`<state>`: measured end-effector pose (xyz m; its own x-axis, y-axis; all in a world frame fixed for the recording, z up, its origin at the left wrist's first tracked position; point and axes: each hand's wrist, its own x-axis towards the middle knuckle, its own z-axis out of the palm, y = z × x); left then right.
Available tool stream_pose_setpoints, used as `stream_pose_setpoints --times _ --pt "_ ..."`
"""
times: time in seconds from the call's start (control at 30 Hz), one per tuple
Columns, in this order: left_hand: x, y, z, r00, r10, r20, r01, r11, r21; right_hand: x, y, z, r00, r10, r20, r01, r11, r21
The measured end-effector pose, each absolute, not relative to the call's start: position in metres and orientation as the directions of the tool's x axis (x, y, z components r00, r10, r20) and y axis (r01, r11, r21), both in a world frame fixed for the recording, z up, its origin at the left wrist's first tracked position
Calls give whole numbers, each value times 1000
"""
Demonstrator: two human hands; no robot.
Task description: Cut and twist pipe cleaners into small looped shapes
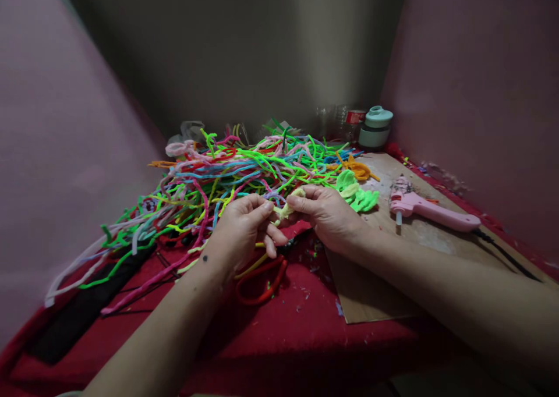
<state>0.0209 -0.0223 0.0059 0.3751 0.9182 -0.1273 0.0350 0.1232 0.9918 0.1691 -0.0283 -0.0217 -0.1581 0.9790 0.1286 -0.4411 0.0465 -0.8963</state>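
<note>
Between my two hands is a short, pale yellow pipe cleaner [286, 212], bent and partly hidden by the fingers. My left hand [244, 225] pinches its left end with thumb and index finger, the other fingers curled loosely below. At its upper right part, my right hand [325, 211] grips it between thumb and fingers. Just beyond the hands lies a big tangled heap of colourful pipe cleaners [244, 167]. A bright green fuzzy shape [358, 193], made of looped pipe cleaner, rests to the right of my right hand.
A pink glue gun [437, 209] lies on a brown board [375, 304] at right, its cord trailing off. A mint-lidded jar [376, 126] and a clear bottle [349, 123] stand at the back. A long black object [82, 309] lies at left on the red cloth [305, 327].
</note>
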Motion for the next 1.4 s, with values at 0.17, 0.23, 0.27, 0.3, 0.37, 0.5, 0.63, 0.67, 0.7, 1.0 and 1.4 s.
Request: stream_pose_setpoints --times 0.17,0.23,0.27,0.3,0.37,0.5,0.63,0.67,0.7,1.0,1.4 --pt "19 -23 8 366 928 -64 79 37 996 170 -29 -19 -118 982 145 -331 99 -938" --pt "19 -23 9 372 927 -36 110 -6 994 171 -29 -19 -108 983 151 -296 113 -948" --pt "18 -23 9 383 923 -34 134 -19 991 171 -29 -20 -106 983 149 -290 112 -950" --pt "18 -22 9 395 918 -40 158 -25 987 171 -29 -20 -107 984 145 -295 108 -949" --pt "18 -22 7 405 913 -54 184 -23 983 170 -29 -22 -124 983 133 -343 83 -935" --pt "19 -21 6 382 923 -37 177 -34 984 169 -28 -27 -225 969 102 -441 -8 -898" --pt "19 -22 8 355 932 -73 257 -22 966 167 -29 -27 -194 978 73 -404 -12 -914" --pt "19 -23 9 353 932 -84 280 -19 960 167 -30 -26 -183 981 68 -387 -9 -922" --pt "19 -23 10 355 930 -94 299 -18 954 167 -31 -25 -181 981 63 -369 -8 -929" --pt "11 -21 18 563 807 -175 276 17 961 163 -35 -24 -336 939 71 -327 -45 -944" --pt "2 -20 26 604 785 -136 366 -121 923 163 -38 -20 -375 924 76 -274 -32 -961"
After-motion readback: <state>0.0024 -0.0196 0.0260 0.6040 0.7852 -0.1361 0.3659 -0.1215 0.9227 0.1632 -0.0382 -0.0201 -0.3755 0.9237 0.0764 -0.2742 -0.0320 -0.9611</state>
